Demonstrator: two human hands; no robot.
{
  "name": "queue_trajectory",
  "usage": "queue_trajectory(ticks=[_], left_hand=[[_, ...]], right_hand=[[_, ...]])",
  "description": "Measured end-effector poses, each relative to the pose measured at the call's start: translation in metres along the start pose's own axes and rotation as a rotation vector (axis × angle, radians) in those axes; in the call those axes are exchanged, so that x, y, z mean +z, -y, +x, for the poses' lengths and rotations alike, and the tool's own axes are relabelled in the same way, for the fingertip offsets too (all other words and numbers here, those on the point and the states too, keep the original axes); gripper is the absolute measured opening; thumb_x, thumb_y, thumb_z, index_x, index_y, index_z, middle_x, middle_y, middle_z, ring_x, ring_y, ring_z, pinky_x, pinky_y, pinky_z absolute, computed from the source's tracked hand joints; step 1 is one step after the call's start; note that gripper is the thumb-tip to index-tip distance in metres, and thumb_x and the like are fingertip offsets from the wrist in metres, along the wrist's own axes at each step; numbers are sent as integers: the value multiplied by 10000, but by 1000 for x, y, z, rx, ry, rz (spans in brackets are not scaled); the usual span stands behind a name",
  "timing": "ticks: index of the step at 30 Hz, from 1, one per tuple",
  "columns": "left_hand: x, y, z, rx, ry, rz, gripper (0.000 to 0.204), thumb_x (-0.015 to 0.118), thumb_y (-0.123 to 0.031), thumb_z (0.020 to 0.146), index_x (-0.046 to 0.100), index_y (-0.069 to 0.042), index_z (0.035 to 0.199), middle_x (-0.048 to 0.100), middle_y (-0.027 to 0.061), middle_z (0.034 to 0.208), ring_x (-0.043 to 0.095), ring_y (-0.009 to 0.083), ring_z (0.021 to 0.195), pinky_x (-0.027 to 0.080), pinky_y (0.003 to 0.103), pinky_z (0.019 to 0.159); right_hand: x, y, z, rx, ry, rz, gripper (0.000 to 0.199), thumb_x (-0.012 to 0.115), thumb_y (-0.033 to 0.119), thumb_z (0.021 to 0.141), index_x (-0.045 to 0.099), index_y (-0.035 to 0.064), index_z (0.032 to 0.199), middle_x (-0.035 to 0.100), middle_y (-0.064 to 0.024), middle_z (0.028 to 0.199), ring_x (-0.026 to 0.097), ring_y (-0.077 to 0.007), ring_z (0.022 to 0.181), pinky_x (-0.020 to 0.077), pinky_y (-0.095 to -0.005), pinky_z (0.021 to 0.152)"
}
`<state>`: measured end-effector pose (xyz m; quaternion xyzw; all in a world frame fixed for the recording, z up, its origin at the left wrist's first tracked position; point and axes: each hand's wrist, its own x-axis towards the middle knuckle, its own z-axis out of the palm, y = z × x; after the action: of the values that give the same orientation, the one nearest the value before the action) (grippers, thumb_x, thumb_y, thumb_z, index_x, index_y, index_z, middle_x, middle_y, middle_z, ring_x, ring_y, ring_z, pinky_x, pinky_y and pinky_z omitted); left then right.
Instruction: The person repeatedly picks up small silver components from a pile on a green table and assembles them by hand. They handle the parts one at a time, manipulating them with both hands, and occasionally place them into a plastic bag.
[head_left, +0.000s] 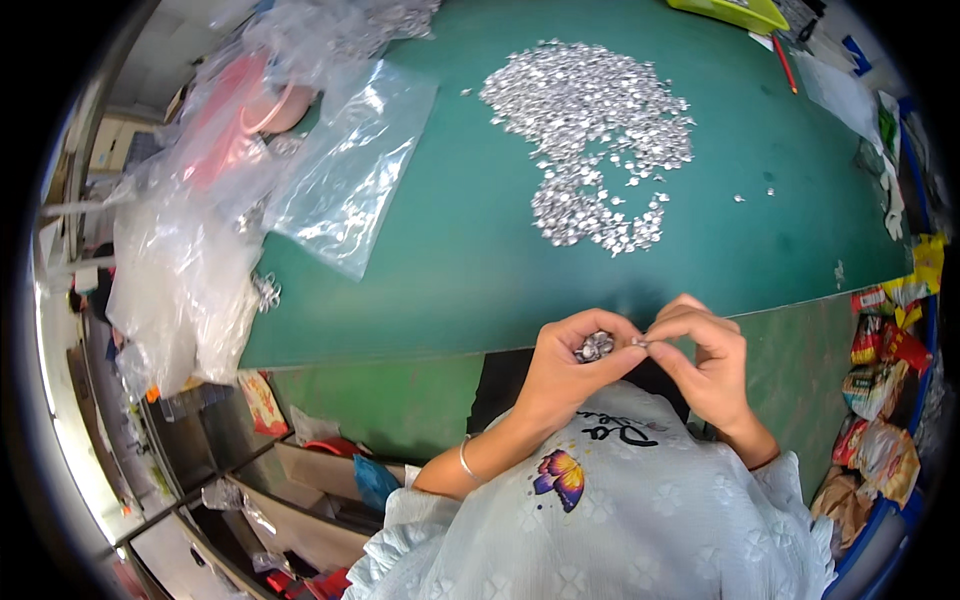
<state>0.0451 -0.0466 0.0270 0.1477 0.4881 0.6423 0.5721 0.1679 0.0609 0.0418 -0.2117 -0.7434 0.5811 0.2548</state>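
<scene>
My left hand [575, 365] is curled around a clump of small silvery metal pieces [595, 347], which shows between thumb and forefinger. Close against it, my right hand [702, 352] pinches with thumb and forefinger at the left fingertips. A tiny silvery piece [639, 342] sits between the two hands' fingertips; its exact shape is too small to tell. Both hands are just off the table's near edge, above my lap. Beyond them, a large heap of similar silvery pieces [590, 110] spreads over the green table [450, 290].
Clear plastic bags [345, 170] cover the table's left side, with a pink container [280, 108] among them. A yellow-green tray [735, 10] and a red pen [784, 65] lie far right. Snack packets [880, 390] fill the right side. Open drawers [310, 500] stand at lower left.
</scene>
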Motion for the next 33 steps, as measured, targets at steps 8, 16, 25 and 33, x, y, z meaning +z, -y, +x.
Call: queue_trajectory(ticks=[8, 16, 25, 33], left_hand=[[-8, 9, 38, -301, 66, -378, 156, 489, -135, 853, 481, -17, 751, 455, 50, 655, 314, 59, 518, 261, 184, 444], [-15, 14, 47, -293, 74, -344, 137, 471, -122, 827, 502, 4, 784, 479, 92, 664, 335, 75, 494, 277, 195, 427], [-15, 21, 51, -330, 87, -369, 189, 480, -147, 888, 563, 17, 933, 521, 70, 705, 386, 86, 522, 308, 212, 449], [-3, 22, 57, -278, -118, -519, 222, 483, -215, 904, 563, -7, 894, 446, 14, 638, 384, 75, 544, 312, 203, 464]], right_hand=[[-37, -42, 23, 209, -69, -62, 53, 622, 43, 768, 616, -10, 768, 607, -52, 727, 540, -116, 688, 434, -252, 622], [-122, -107, 58, 105, -469, -834, 155, 602, 32, 758, 596, 0, 909, 589, -132, 928, 533, -281, 829, 433, -333, 727], [-153, -137, 66, 133, -566, -944, 125, 586, -33, 745, 579, -27, 869, 556, -136, 821, 537, -275, 708, 441, -333, 651], [-102, -93, 61, 241, -387, -9, 114, 590, 22, 801, 605, -21, 906, 594, -39, 813, 536, -82, 692, 433, -207, 634]])
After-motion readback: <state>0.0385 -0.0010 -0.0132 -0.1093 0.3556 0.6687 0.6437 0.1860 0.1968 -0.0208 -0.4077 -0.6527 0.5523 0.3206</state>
